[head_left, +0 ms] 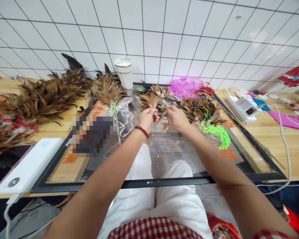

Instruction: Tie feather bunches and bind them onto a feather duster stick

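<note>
My left hand (pixel 147 118), with a beaded bracelet (pixel 142 131) at the wrist, pinches a small fan of tan feathers (pixel 151 100) between thumb and fingers. Just to its right, my right hand (pixel 176 118) has its fingers closed at the near edge of a pile of brown and black feathers (pixel 201 109); whatever is in them is too small or hidden. Bits of fluff lie on the glass panel (pixel 164 149) below the hands. Bright green strings (pixel 221 135) spill from the pile's right side, and a pink plastic bag (pixel 185 87) sits behind it.
A feather bundle (pixel 108 88) on a stick stands left of my hands, beside white string (pixel 126 116) and a lidded cup (pixel 124 73). More feathers (pixel 49 93) cover the far left, near a white power bank (pixel 30 166). A power strip (pixel 243 108) with a cable lies right.
</note>
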### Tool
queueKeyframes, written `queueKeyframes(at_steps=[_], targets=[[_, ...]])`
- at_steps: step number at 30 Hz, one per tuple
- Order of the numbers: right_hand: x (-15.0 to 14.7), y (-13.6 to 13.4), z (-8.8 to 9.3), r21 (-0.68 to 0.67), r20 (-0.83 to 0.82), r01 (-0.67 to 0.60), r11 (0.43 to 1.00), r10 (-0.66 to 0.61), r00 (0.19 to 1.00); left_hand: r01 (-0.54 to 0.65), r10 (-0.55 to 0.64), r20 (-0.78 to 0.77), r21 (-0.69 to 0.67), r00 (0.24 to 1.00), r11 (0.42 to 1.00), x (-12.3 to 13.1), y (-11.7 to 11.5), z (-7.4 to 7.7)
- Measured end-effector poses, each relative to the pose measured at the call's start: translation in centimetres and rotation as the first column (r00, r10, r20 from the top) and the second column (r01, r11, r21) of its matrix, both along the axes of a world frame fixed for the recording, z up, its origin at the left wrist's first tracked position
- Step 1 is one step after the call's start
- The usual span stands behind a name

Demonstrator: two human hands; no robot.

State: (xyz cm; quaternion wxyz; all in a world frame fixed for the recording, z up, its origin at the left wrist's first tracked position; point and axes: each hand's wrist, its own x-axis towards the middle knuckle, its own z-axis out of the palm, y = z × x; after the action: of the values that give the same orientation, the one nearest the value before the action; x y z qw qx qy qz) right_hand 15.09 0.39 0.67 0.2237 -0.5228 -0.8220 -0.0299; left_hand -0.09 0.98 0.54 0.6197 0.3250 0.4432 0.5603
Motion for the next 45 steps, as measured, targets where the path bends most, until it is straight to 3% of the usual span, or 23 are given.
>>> queueKeyframes(at_steps=[2,5,7,10,14,20,24,27,30,33,37,42,45], targets=[[0.1,0.5,-0.1,-0.093,-0.374,0.008,0.996,-0.043,0.927,-0.002,0.002,-0.001,-0.001,1.000,1.000,0.0,0.0,0.1],[0.0,0.9,0.3,-0.301,-0.773,-0.154,0.941,-0.147,0.617,0.022,-0.022,-0.004,-0.001,1.000,1.000,0.0,-0.2,0.2],[-0.2,0.8,0.7,-0.341,-0.875,-0.260,0.903,-0.204,0.440,0.034,-0.034,-0.014,-0.004,0.999,0.999,0.0,-0.4,0.4],[-0.5,0.6,1.1,-0.318,-0.911,-0.322,0.892,-0.194,0.363,0.059,-0.059,-0.030,-0.003,0.998,0.998,0.1,-0.8,0.8],[-0.5,0.8,0.4,-0.223,-0.901,-0.322,0.920,-0.069,0.428,0.159,-0.158,-0.091,0.001,0.983,0.987,0.3,-1.1,0.9],[-0.4,0.8,-0.4,-0.101,-0.760,-0.131,0.986,0.008,0.649,0.261,-0.252,-0.231,0.008,0.940,0.965,0.6,-1.0,0.2],[-0.6,0.5,-0.2,-0.067,-0.742,-0.097,0.993,0.015,0.671,0.318,-0.310,-0.187,0.014,0.932,0.948,0.6,-1.2,0.1],[-0.5,0.7,-0.4,-0.088,-0.742,-0.058,0.994,-0.027,0.670,0.255,-0.248,-0.119,0.042,0.961,0.966,0.4,-1.1,0.4],[-0.1,1.1,-0.7,-0.107,-0.602,-0.019,0.994,-0.049,0.797,0.105,-0.103,-0.034,0.060,0.994,0.993,0.0,-0.8,0.6],[0.5,1.2,-0.8,-0.061,-0.409,-0.158,0.986,0.120,0.904,0.018,-0.018,0.001,0.072,1.000,0.997,-0.3,-0.3,0.5],[1.2,1.1,-1.0,-0.097,-0.224,-0.295,0.951,0.268,0.937,-0.032,0.031,0.010,0.090,0.999,0.995,-0.4,0.1,0.1],[1.4,1.0,-0.8,-0.103,-0.157,-0.275,0.956,0.258,0.953,-0.012,0.013,-0.033,0.054,0.999,0.998,0.0,0.1,0.1],[1.0,0.5,0.0,-0.053,-0.137,-0.152,0.987,0.144,0.980,-0.019,0.027,-0.146,0.055,0.989,0.998,0.1,0.1,-0.1]])
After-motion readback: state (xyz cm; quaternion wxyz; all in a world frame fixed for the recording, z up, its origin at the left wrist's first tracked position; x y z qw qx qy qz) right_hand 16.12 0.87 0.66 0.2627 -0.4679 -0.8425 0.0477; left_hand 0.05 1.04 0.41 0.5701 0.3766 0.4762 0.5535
